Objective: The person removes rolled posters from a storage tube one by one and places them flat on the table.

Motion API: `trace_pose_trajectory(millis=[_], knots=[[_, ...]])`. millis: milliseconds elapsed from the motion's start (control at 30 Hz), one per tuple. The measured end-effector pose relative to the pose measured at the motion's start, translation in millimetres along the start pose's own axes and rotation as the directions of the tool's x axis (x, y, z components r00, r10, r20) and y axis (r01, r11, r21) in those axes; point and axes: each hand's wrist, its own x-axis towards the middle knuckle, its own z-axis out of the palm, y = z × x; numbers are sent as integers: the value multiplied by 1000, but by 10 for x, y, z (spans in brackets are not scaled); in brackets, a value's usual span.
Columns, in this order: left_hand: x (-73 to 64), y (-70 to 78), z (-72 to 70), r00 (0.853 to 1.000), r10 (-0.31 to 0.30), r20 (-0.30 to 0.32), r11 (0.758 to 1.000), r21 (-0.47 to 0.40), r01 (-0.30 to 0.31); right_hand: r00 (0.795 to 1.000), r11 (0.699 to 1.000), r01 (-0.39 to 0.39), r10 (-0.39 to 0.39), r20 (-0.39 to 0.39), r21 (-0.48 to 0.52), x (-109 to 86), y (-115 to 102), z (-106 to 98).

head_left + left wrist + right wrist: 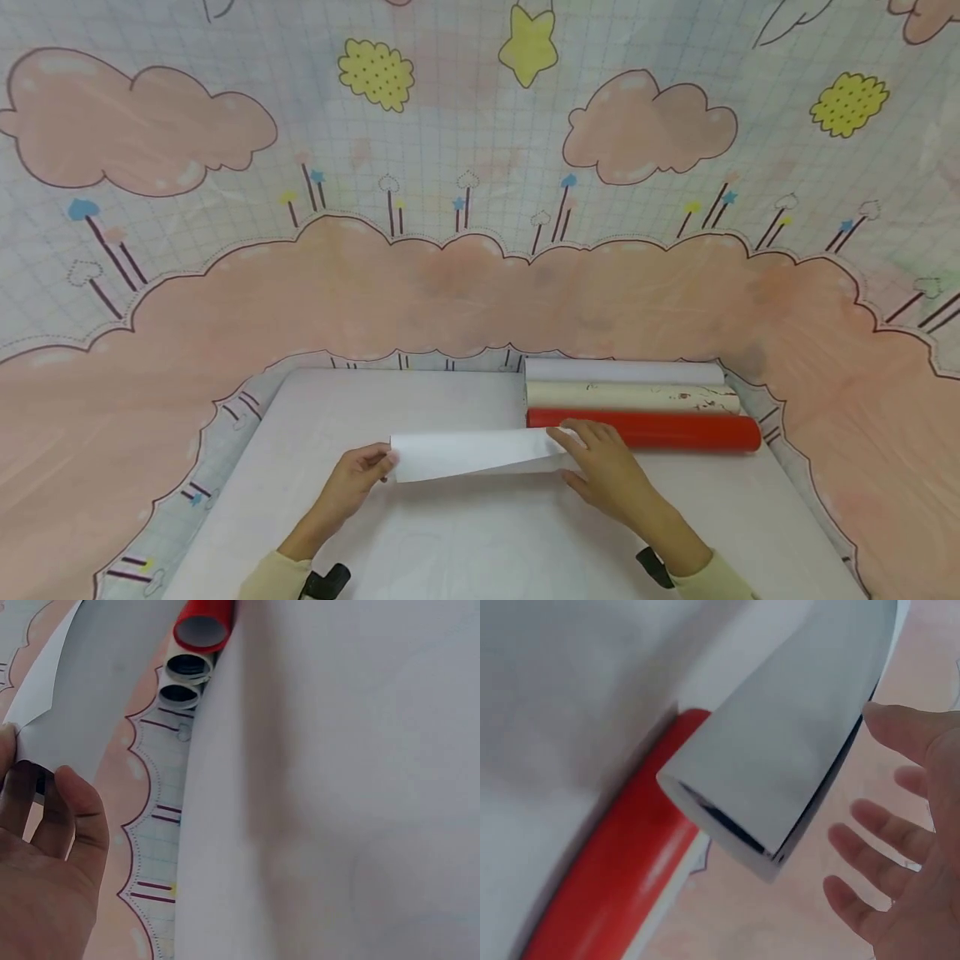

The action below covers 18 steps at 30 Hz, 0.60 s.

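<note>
A white sheet of paper (465,454), rolled into a flattened tube, is held level above the white table. My left hand (356,481) pinches its left end between thumb and fingers; the left wrist view shows those fingers (75,802) at the paper's end. At the other end, my right hand (606,471) has its fingers spread. In the right wrist view the thumb (900,729) lies along the edge of the paper (780,742), and the remaining fingers stand apart from it. The dark gap inside the roll shows at that end.
Three rolls lie side by side at the table's back right: a red roll (660,431) in front, a cream patterned roll (600,397) behind it, and a white roll (622,372) farthest back. A cloud-printed cloth (450,292) surrounds the white table (465,542).
</note>
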Motion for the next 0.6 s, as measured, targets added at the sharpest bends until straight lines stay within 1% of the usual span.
trace_pose_trajectory(millis=[67,133,300,400,467,533,600], knots=[[9,-13,21,1000,-3,29,1000,1,3,999,1000,-5,4,51,17,-21,-34,59],[21,-38,35,998,-3,55,1000,6,3,997,999,-8,6,78,32,-38,-58,119],[48,-130,52,991,-10,130,1000,-6,11,993,996,-30,20,120,81,-67,-89,243],[63,-187,64,986,-23,167,999,-33,29,990,994,-39,24,140,106,-82,-88,309],[75,-216,73,984,-29,177,999,-36,36,990,994,-33,19,140,101,-93,-77,359],[87,-239,84,986,-39,165,999,-32,45,992,995,-24,12,125,93,-101,-65,400],[98,-261,96,988,-53,143,998,-10,55,995,997,-9,1,103,75,-107,-50,438]])
